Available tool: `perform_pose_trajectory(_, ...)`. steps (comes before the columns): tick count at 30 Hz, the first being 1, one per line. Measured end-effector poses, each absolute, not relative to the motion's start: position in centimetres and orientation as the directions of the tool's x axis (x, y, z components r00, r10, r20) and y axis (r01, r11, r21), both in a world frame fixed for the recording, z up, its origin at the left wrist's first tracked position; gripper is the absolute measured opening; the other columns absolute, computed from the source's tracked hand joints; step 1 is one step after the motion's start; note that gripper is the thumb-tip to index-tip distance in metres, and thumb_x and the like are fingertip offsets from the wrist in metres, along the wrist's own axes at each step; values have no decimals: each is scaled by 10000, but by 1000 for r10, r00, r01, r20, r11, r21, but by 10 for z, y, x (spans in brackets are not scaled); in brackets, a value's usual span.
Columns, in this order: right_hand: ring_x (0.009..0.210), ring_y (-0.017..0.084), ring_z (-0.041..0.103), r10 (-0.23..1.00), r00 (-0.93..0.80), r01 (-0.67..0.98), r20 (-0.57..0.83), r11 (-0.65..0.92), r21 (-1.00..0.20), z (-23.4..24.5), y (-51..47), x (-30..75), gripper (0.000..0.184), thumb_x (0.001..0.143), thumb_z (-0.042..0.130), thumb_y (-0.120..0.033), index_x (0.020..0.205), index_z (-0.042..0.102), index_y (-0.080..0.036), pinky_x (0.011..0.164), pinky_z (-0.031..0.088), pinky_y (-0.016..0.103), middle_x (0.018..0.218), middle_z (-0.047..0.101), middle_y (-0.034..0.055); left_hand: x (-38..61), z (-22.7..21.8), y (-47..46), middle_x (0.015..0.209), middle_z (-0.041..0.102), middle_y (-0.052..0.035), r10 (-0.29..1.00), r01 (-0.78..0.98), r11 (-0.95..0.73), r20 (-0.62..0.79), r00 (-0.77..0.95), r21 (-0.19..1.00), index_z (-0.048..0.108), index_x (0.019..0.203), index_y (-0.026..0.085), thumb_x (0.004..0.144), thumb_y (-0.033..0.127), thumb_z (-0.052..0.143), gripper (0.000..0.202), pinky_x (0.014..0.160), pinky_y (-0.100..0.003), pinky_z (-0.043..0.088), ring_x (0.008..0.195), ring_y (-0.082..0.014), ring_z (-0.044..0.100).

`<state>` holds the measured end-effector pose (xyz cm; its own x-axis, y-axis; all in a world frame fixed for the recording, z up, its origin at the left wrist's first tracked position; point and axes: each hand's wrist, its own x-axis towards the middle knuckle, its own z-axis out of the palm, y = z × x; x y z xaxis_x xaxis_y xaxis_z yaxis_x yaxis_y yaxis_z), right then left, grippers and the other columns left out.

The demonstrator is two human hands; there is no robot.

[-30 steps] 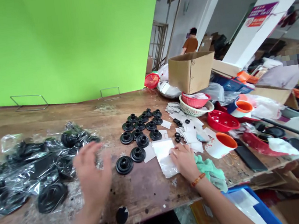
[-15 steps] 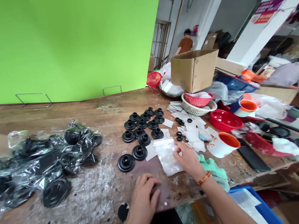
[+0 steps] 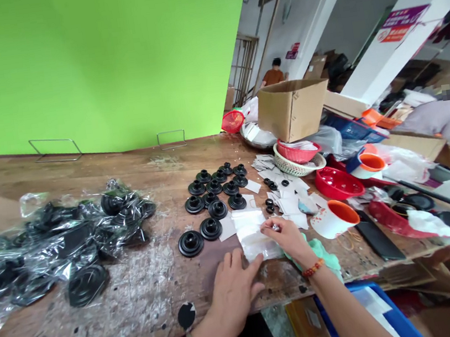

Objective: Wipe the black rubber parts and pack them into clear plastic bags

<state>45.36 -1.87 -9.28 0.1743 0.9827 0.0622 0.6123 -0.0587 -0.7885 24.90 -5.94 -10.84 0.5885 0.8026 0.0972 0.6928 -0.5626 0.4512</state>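
A clear plastic bag (image 3: 250,236) lies flat near the table's front, its upper part on a pale card (image 3: 227,227). My right hand (image 3: 289,240) pinches the bag's right side between thumb and fingers. Flat on the table at the bag's lower left is my left hand (image 3: 234,287), fingers spread, the index fingertip touching or nearly touching the bag's lower edge. Beyond the bag and to its left stand several round black stepped parts (image 3: 210,228) with raised centres. Small black rings (image 3: 270,205) sit among loose cards (image 3: 291,204) to the right.
Wrapped black parts (image 3: 78,228) pile up on the left. At right stand a cup (image 3: 328,222), a red bowl (image 3: 338,183), baskets (image 3: 297,165), a cardboard box (image 3: 292,109), a phone-like black slab (image 3: 379,236) and a green cloth (image 3: 321,255). A green board (image 3: 89,70) rises behind.
My left hand has moved right and forward to the bag's lower edge. My right hand stays at the bag's right side, its fingers now pinched closer together.
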Motion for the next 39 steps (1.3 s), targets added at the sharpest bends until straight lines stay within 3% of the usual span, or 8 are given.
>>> perform_pose_trajectory(4,678,169,576,924,345,505,167,-32,-862,-91,-18,454,248,785,583,-408,795,651,-169,652,437,282,748,666,33,251,-116,-57,1111,497,-74,789,686,-594,139,598,420,501,1278,353,768,357,686,543,809,-430,456,968,-282,462)
perform_pose_trajectory(9,734,165,612,698,644,333,311,110,-936,-65,-18,456,227,786,624,-383,853,565,-174,713,477,301,791,661,44,243,-118,-58,1173,497,-78,803,623,-547,141,579,560,529,1259,345,782,293,672,500,880,-468,429,1020,-290,460)
perform_pose_trajectory(14,578,122,553,988,150,257,42,2,-966,-40,-39,423,155,790,643,-305,847,575,-178,548,438,230,663,638,2,234,-102,-51,1286,497,-122,910,129,-172,107,401,977,455,1312,245,763,316,686,599,1001,-438,379,1174,-278,468)
perform_pose_trajectory(18,527,93,505,980,-154,229,-124,-87,-970,-46,-54,382,140,798,639,-284,754,603,-157,510,406,209,610,589,-16,216,-80,-43,1113,648,-126,946,-223,187,-114,304,957,590,1139,168,770,355,662,420,895,-354,458,1035,-245,592)
perform_pose_trajectory(25,666,111,583,987,-128,-13,-102,-104,-994,-56,-45,344,276,806,631,-337,1030,582,-183,639,481,241,810,625,3,183,-71,-42,520,596,19,967,51,212,-217,134,976,667,696,153,761,445,634,301,477,-199,346,463,-99,450)
perform_pose_trajectory(31,570,88,449,991,-122,51,-59,-54,-997,-62,-45,326,225,831,596,-362,732,598,-159,538,381,203,621,518,-26,174,-82,-42,408,453,31,979,297,41,-98,180,954,471,466,172,832,514,511,503,495,-214,308,445,-109,417)
perform_pose_trajectory(36,475,60,316,951,-193,-318,-241,-293,-902,-64,-50,318,305,806,615,-416,689,450,-187,403,216,173,641,496,-36,162,-90,-35,491,464,24,949,161,187,-221,225,969,527,541,156,821,573,493,503,480,-218,275,485,-111,379)
perform_pose_trajectory(39,427,54,231,879,-367,-373,-304,-439,-817,-68,-52,314,338,759,673,-401,699,402,-209,368,136,160,555,437,-72,156,-88,-35,542,472,34,942,-70,292,-274,193,954,552,619,155,777,535,599,415,493,-206,299,510,-101,379)
